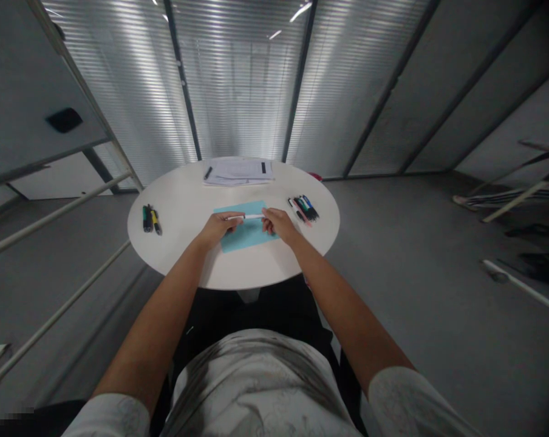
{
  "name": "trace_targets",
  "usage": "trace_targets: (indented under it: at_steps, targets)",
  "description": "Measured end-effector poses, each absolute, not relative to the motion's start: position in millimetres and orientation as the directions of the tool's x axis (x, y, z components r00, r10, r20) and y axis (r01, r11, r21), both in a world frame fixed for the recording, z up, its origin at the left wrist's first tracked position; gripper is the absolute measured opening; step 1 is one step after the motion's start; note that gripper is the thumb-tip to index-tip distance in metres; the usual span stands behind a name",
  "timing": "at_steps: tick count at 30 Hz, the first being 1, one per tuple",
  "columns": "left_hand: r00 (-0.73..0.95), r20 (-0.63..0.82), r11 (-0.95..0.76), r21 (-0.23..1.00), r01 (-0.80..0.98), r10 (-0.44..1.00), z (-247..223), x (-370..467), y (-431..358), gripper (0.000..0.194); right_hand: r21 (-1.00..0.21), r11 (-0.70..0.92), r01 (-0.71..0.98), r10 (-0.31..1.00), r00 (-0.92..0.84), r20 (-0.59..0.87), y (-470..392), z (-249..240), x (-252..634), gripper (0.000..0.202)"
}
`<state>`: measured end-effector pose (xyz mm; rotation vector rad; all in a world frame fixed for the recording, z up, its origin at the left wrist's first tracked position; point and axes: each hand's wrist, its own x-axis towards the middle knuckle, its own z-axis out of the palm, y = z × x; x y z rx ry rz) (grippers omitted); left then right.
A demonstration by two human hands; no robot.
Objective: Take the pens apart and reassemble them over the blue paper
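A slim white pen [254, 216] is held level between my two hands, over a light blue sheet of paper [245, 238]. The fingers of my left hand [220, 227] pinch its left end, where a dark part shows. My right hand [278, 223] has its fingers closed on the right end. Beneath both hands, the blue sheet lies slightly turned on the white round table [238, 273].
Several pens and markers [303, 209] lie at the table's right. Green and yellow markers [150, 220] are at its left. A stack of papers [238, 172] rests at the far edge. A metal frame [56, 237] stands on the left.
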<state>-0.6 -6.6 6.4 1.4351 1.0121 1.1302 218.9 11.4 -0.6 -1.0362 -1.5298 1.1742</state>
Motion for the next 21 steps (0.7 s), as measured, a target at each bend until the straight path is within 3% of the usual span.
trace_targets:
  at_steps: [3,10,15,21]
  targets:
    - [0.206,0.137,-0.143,0.99,0.015,0.969,6.3,-0.6,-6.3,0.043,-0.979,0.201,0.031,0.959,-0.212,0.19,12.8,-0.3,220.8,0.037]
    - [0.207,0.123,-0.133,0.991,0.035,0.971,7.7,-1.4,-8.4,0.046,-0.968,0.219,0.119,0.963,-0.184,0.195,11.5,0.2,221.9,0.049]
    - [0.217,0.136,-0.138,0.99,-0.008,0.967,4.4,-2.2,-6.4,0.045,-0.986,0.163,0.043,0.968,-0.199,0.151,11.7,1.4,220.9,0.045]
    - [0.209,0.133,-0.139,0.99,0.014,0.969,2.9,-2.9,-4.9,0.046,-0.983,0.174,0.066,0.97,-0.182,0.16,12.6,-0.8,221.9,0.048]
